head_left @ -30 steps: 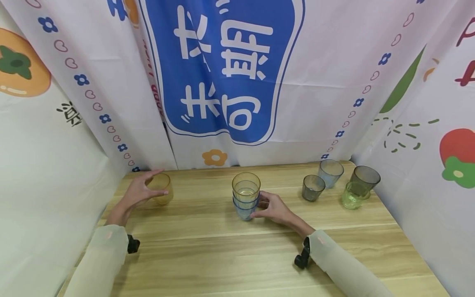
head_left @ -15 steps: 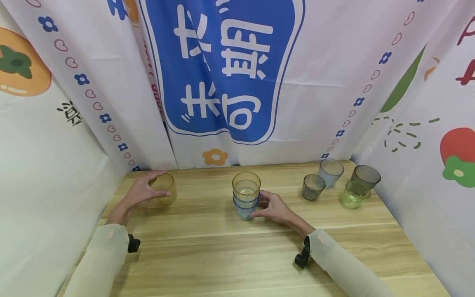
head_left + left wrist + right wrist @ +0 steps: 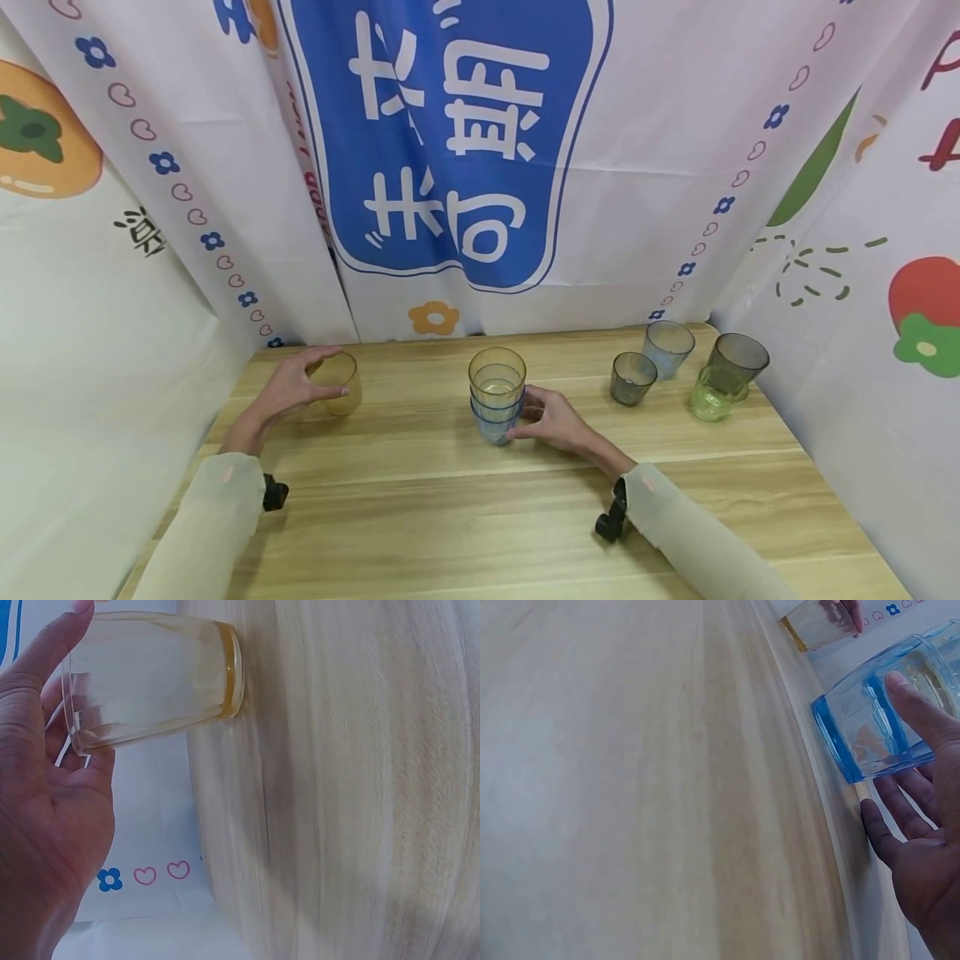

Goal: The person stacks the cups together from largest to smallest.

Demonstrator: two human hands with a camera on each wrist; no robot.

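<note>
On the left of the table, my left hand [image 3: 289, 390] grips an amber drinking glass [image 3: 343, 385] near its rim, thumb on one side and fingers on the other. The left wrist view shows that amber glass [image 3: 150, 682] with its thick base close to or on the wood; which one cannot be told. At the table's middle, my right hand [image 3: 557, 423] holds a stack of nested glasses [image 3: 497, 417], blue ones below and an amber one on top. In the right wrist view the thumb lies against the blue glass [image 3: 840, 742], and fingers reach behind it.
At the right stand a small grey glass [image 3: 632, 382], a pale blue glass [image 3: 667, 350], a dark grey glass [image 3: 742, 357] and a green glass [image 3: 712, 404]. Printed cloth [image 3: 637, 208] hangs behind the wooden table [image 3: 450, 525] and at both sides.
The left hand and its amber glass have shifted slightly to the right, toward the stack. The right hand and the stacked glasses have stayed in place.
</note>
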